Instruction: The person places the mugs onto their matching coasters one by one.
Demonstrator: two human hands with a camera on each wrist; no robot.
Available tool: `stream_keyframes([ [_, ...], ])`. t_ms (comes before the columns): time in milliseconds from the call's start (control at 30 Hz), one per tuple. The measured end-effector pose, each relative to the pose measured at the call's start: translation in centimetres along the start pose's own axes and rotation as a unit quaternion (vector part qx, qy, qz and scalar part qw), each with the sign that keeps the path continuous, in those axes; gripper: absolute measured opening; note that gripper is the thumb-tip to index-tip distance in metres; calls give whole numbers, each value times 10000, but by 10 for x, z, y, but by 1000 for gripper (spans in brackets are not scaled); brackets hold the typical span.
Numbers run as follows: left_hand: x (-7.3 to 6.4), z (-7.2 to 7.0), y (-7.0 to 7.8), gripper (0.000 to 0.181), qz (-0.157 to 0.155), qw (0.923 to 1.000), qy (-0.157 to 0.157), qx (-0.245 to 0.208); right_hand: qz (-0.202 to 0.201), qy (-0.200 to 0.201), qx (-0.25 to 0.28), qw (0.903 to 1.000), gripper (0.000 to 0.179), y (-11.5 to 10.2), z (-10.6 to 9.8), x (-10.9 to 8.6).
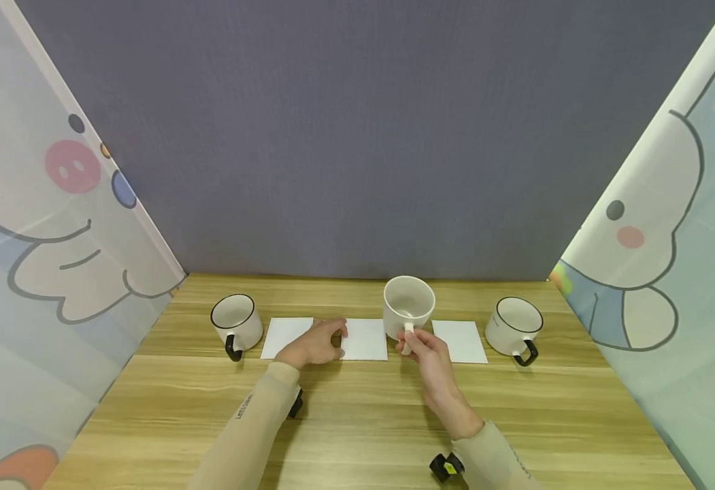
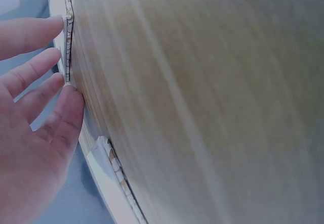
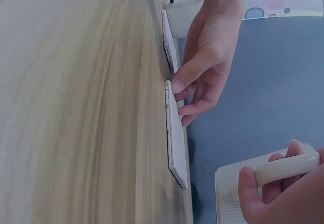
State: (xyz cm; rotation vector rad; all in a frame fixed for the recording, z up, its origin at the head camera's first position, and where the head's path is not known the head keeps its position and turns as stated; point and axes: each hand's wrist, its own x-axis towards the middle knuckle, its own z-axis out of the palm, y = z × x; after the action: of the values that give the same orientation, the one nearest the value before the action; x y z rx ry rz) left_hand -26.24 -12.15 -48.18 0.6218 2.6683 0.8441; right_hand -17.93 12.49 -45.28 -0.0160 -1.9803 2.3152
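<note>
A plain white mug (image 1: 409, 299) is held by its handle in my right hand (image 1: 433, 357), the fingers and thumb curled round it. It hangs a little above the table, between the middle and right white square tiles. My left hand (image 1: 317, 342) reaches over the left white tile (image 1: 284, 333). Its fingertips touch the left edge of the middle white tile (image 1: 366, 340), with the thumb at the near corner and the other fingers farther back. In the left wrist view these fingers (image 2: 38, 64) look fairly straight. The right white tile (image 1: 460, 342) lies beside my right hand.
A white mug with black rim and handle (image 1: 239, 325) stands at the left of the tiles, and a similar black-rimmed mug (image 1: 512, 328) at the right. A grey panel (image 1: 357, 136) rises behind the wooden table (image 1: 357, 422). Cartoon-printed sheets flank both sides.
</note>
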Motion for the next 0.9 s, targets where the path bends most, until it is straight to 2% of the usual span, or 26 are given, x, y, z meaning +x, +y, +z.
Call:
stream_keyframes([
  [367, 0, 1, 0, 25, 95, 9999, 39, -29, 88, 55, 13, 9999, 27, -2, 6, -2],
  [600, 1, 1, -1, 25, 46, 10000, 32, 28, -18, 3, -48, 10000, 28, -4, 9, -1],
  [900, 1, -1, 0, 25, 30, 10000, 76, -16, 115, 53, 60, 9999, 25, -7, 16, 0],
])
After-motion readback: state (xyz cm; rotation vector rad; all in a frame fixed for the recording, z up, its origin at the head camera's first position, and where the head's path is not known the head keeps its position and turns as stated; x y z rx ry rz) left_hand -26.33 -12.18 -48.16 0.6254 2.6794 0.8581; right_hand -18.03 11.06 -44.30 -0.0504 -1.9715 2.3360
